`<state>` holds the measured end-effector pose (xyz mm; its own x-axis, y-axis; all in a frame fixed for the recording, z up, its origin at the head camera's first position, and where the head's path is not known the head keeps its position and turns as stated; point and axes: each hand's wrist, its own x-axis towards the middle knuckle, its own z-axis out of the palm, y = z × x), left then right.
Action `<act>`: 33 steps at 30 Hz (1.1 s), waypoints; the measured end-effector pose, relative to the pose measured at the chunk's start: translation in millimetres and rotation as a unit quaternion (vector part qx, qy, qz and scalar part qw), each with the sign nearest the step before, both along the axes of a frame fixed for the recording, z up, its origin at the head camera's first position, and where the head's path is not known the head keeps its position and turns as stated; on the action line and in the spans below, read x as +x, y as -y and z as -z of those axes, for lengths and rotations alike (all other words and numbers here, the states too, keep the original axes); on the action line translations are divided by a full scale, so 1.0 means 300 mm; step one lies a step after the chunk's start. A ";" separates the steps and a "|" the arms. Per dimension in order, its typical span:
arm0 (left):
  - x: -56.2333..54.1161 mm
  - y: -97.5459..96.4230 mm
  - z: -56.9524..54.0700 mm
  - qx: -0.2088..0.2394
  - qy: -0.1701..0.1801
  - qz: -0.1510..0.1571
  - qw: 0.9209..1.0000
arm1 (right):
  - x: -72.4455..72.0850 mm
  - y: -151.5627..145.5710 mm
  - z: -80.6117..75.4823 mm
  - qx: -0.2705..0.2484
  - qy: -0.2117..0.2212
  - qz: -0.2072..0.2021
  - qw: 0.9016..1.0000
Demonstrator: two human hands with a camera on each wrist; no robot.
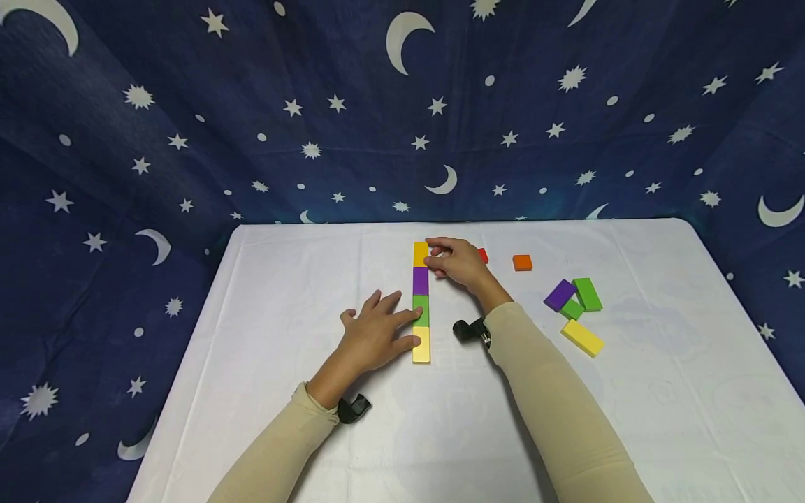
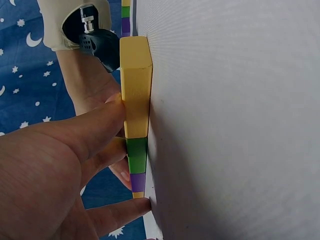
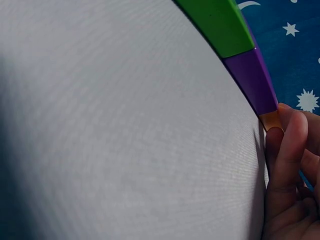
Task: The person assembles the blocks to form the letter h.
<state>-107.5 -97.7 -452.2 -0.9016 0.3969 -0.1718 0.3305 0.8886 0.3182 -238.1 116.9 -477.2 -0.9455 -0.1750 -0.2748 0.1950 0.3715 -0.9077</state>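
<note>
A straight row of blocks runs away from me: a light yellow block [image 1: 422, 351], a green block [image 1: 420, 320], a purple block [image 1: 420, 281] and an orange-yellow block [image 1: 420, 253] at the far end. From the left, my left hand [image 1: 371, 337] reaches in with fingers spread. Its index fingertip rests on the green block and its thumb touches the light yellow one's left side. On the other side, my right hand [image 1: 462, 264] has thumb and index fingertips against the orange-yellow block's right edge; its other fingers are partly hidden below.
To the right lie loose blocks: an orange one [image 1: 522, 263], a purple one [image 1: 560, 295], a long green one [image 1: 588, 294], a small green one [image 1: 571, 309] and a yellow one [image 1: 582, 338]. A red block [image 1: 483, 256] is partly hidden behind my right hand.
</note>
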 end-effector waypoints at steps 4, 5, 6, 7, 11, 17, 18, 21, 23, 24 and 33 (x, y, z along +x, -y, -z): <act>-0.002 0.000 0.002 0.000 0.000 0.001 1.000 | 0.001 0.002 -0.002 0.000 0.002 0.001 1.000; -0.002 0.000 0.002 -0.001 0.001 0.001 1.000 | 0.001 0.001 -0.002 0.000 0.002 0.001 1.000; -0.003 0.000 0.002 -0.002 0.001 0.001 1.000 | 0.001 0.001 -0.002 0.001 0.003 0.002 1.000; -0.003 0.000 0.002 -0.002 0.001 0.001 1.000 | 0.001 0.001 -0.002 0.000 0.003 0.002 1.000; -0.005 0.000 0.003 -0.004 0.003 0.000 1.000 | 0.000 0.000 -0.001 0.000 0.004 0.002 1.000; -0.004 0.001 0.003 -0.002 0.004 0.000 1.000 | -0.002 0.003 0.005 0.005 0.000 0.001 1.000; -0.005 0.001 0.003 -0.001 0.004 -0.001 1.000 | -0.002 0.004 0.006 0.008 -0.001 0.001 1.000; -0.004 0.002 0.004 0.001 0.004 -0.001 1.000 | -0.001 0.003 0.010 0.017 -0.003 0.001 1.000; -0.004 0.002 0.005 0.002 0.003 0.000 1.000 | 0.000 0.001 0.011 0.019 -0.004 0.001 1.000; -0.004 0.002 0.005 0.002 0.004 0.000 1.000 | 0.001 0.001 0.011 0.018 -0.004 0.002 1.000; -0.002 0.000 -0.001 0.001 0.003 0.001 1.000 | 0.020 -0.002 -0.006 -0.062 0.012 0.032 0.997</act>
<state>-108.2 -97.8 -451.8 -0.8997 0.3989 -0.1771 0.3300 0.8873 0.3220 -232.2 117.5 -475.4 -0.9489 -0.1489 -0.2782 0.2377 0.2424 -0.9406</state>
